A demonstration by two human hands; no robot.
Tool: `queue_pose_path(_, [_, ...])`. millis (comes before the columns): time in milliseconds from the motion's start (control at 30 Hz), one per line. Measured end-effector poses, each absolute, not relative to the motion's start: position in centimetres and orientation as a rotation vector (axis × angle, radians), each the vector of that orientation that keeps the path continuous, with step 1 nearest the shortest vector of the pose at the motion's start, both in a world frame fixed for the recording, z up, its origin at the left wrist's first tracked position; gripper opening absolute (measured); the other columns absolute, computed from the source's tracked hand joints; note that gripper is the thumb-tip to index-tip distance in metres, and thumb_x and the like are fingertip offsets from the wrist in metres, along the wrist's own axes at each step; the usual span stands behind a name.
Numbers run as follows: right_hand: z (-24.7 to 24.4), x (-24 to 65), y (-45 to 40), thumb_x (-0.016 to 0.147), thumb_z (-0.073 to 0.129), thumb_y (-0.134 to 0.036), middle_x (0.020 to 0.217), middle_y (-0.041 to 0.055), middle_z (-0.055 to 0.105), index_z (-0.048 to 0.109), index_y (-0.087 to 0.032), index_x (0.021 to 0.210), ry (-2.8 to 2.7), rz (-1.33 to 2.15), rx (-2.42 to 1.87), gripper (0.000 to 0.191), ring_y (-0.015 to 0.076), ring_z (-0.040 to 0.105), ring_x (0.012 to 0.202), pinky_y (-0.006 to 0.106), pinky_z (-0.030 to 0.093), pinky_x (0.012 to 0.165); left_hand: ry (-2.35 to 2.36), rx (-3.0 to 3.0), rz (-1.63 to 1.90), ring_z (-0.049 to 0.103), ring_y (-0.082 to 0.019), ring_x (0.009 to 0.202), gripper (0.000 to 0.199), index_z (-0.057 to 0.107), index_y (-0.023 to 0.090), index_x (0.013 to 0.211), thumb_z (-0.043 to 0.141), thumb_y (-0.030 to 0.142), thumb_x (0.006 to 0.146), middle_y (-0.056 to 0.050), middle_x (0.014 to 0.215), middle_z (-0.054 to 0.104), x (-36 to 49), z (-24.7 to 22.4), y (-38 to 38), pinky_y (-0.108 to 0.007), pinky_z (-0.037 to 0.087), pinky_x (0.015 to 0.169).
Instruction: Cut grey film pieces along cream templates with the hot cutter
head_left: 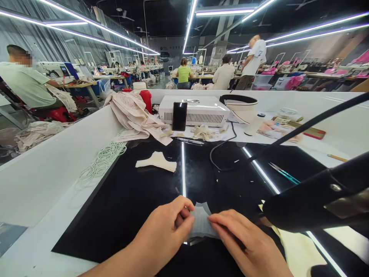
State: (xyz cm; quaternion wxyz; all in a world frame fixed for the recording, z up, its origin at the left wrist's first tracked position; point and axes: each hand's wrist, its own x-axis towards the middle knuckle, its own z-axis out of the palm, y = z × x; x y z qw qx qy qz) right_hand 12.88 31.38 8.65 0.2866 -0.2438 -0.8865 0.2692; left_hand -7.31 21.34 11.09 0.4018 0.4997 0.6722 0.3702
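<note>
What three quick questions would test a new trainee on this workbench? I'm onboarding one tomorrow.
1. True or false: both hands pinch the grey fabric piece.
2. Which lies on the black mat beyond the left hand? A red bottle, B cream cutout, C cord coil.
3. What upright dark thing stands against the white machine?

Key:
1. True; the right hand grips its other edge.
2. B, the cream cutout.
3. The phone.

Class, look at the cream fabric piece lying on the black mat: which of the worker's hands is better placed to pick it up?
Probably the left hand. The cream fabric piece lies on its side of the black mat; the right hand would have to cross over.
</note>
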Motion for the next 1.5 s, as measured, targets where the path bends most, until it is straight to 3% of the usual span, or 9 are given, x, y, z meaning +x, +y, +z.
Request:
queue_pose_path(167, [8.6, 12.6, 31.5, 0.111, 0.033, -0.030, 0.093, 0.0025, 0.073, 0.067, -0.024, 0.114, -2.507, 0.488, -0.540, 0.034, 0.0119, 0.075, 0.082, 0.017, 0.062, 0.076, 1.985, 1.803, 0.795, 0.053, -0.012, 0.055, 0.008, 0.054, 0.023, 0.096, 0.056, 0.016, 0.097, 0.008, 0.071, 0.057, -7.5, 10.1, 21.0, -0.025, 0.036, 0.055])
queue_pose_path(367, [7.6, 13.1, 31.5, 0.112, 0.031, -0.027, 0.096, 0.0039, 0.073, 0.066, -0.023, 0.116, -2.584, 0.291, -0.562, 0.035, 0.0134, 0.076, 0.082, 0.020, 0.063, 0.070, 2.034, 2.183, 0.651, 0.057, -0.015, 0.058, 0.015, 0.054, 0.022, 0.088, 0.052, 0.016, 0.101, 0.006, 0.073, 0.056, -7.4, 9.0, 20.8, -0.029, 0.036, 0.053])
queue_pose_path(733, [7.4, 13.1, 31.2, 0.112, 0.026, -0.029, 0.096, 0.0017, 0.072, 0.064, -0.026, 0.117, -2.617, 0.234, -0.579, 0.038, 0.0134, 0.074, 0.080, 0.021, 0.062, 0.065, 2.018, 2.247, 0.650, 0.057, -0.016, 0.059, 0.016, 0.058, 0.021, 0.088, 0.052, 0.015, 0.102, 0.004, 0.074, 0.056, -7.4, 9.0, 20.7, -0.031, 0.037, 0.053])
queue_pose_path(933, [8.1, 12.7, 31.0, 0.112, 0.024, -0.031, 0.085, 0.0000, 0.071, 0.065, -0.025, 0.106, -2.569, 0.166, -0.564, 0.042, 0.0132, 0.072, 0.068, 0.021, 0.059, 0.054, 1.998, 2.273, 0.631, 0.055, -0.016, 0.059, 0.017, 0.057, 0.021, 0.087, 0.052, 0.013, 0.101, 0.004, 0.073, 0.054, -7.4, 8.9, 20.7, -0.030, 0.035, 0.052])
queue_pose_path(1300, [7.7, 12.6, 30.9, 0.112, 0.026, -0.033, 0.085, -0.0016, 0.069, 0.066, -0.027, 0.104, -2.577, 0.205, -0.608, 0.041, 0.0139, 0.071, 0.071, 0.022, 0.059, 0.053, 2.014, 2.306, 0.581, 0.055, -0.016, 0.060, 0.017, 0.058, 0.021, 0.086, 0.054, 0.014, 0.101, 0.003, 0.074, 0.054, -7.4, 9.0, 20.5, -0.030, 0.038, 0.051])
queue_pose_path(1500, [7.5, 12.5, 31.0, 0.111, 0.029, -0.026, 0.083, 0.0004, 0.067, 0.066, -0.026, 0.101, -2.599, 0.180, -0.615, 0.039, 0.0152, 0.069, 0.069, 0.023, 0.056, 0.054, 2.061, 2.483, 0.568, 0.059, -0.018, 0.063, 0.027, 0.060, 0.018, 0.089, 0.040, 0.013, 0.106, 0.000, 0.076, 0.057, -7.4, 9.3, 20.7, -0.030, 0.047, 0.055])
